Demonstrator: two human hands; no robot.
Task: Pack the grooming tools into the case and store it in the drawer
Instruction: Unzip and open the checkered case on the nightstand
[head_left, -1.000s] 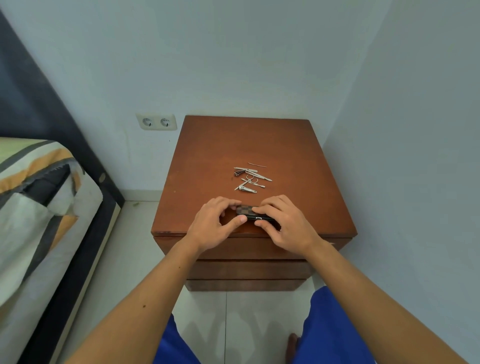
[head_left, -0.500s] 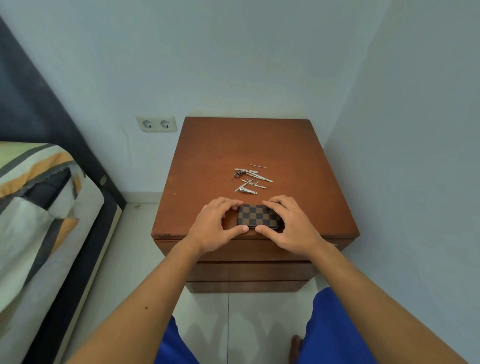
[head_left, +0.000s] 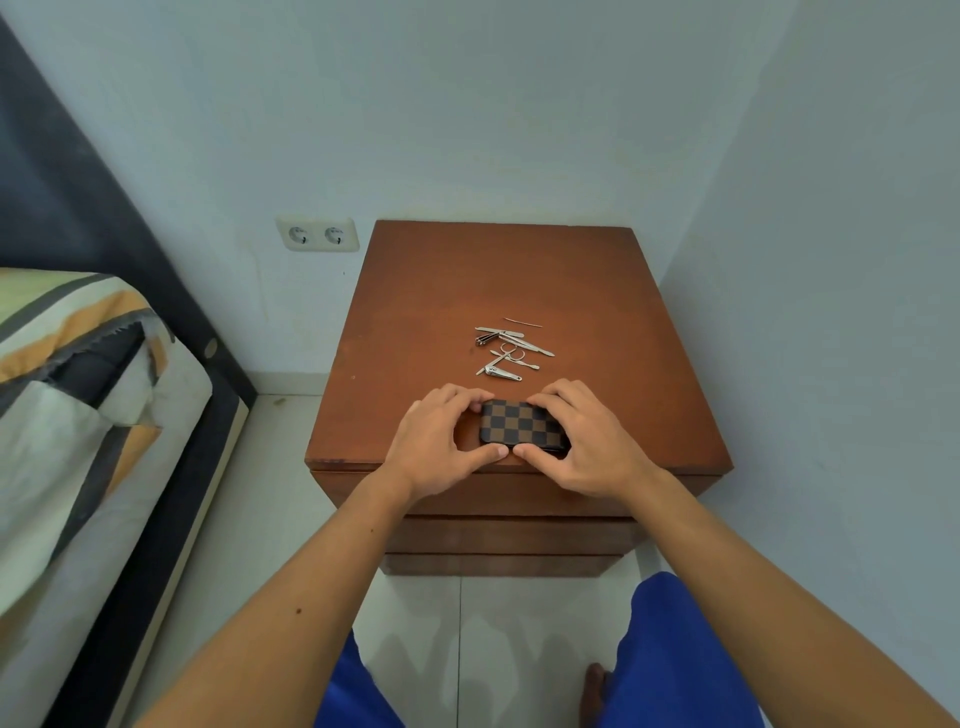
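We stand over a brown wooden nightstand (head_left: 441, 291) in the corner, its top serving as our worktop, with closed drawer fronts (head_left: 511, 535) stacked below the front edge. None of them is pulled out, so the storing step is not yet begun.

Our left hand (head_left: 434, 444) and right hand (head_left: 582, 447) sit at the front of the worktop, curled around the ends of the checkered case (head_left: 522, 423). Fingers wrap its far edge and the thumbs meet at its near edge, so both hands grip it lightly between them. The case lies flat and looks closed; we cannot see any opening from here.

Just behind the case, apart from it, the grooming tools (head_left: 509, 348) lie in a loose metal cluster on the bare wood: clippers, small scissors, a file and a thin pick farthest back. None is in the case.

We judge the task barely started: opening the case, loading every tool, closing it and putting it in a drawer all remain.
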